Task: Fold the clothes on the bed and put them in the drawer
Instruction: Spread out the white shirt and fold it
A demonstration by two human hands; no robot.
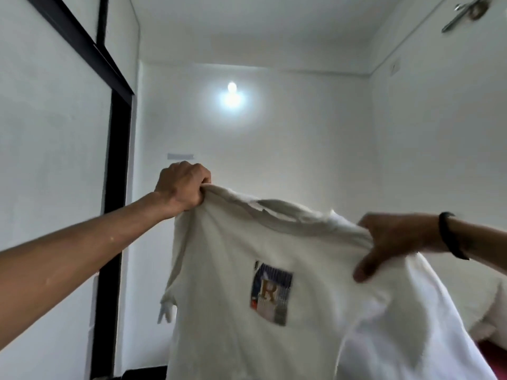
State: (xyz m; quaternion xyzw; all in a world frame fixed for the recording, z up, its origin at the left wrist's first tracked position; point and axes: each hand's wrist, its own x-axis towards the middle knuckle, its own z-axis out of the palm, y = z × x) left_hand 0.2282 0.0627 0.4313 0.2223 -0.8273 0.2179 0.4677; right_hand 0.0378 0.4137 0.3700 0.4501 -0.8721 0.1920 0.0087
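A white T-shirt (pixel 236 297) with a small square print showing a letter R hangs in the air in front of me, held up by its shoulders. My left hand (pixel 182 186) grips the left shoulder in a fist, raised high. My right hand (pixel 389 239), with a black band on the wrist, pinches the right shoulder lower down, thumb on the front of the cloth. The shirt's lower part runs out of the frame. The bed and the drawer are hidden from view.
White walls surround me, with a lit bulb (pixel 231 87) on the far wall. A black-framed white panel (pixel 115 187) stands at the left. A white pillow (pixel 491 311) and a strip of red cloth (pixel 493 355) show at the lower right.
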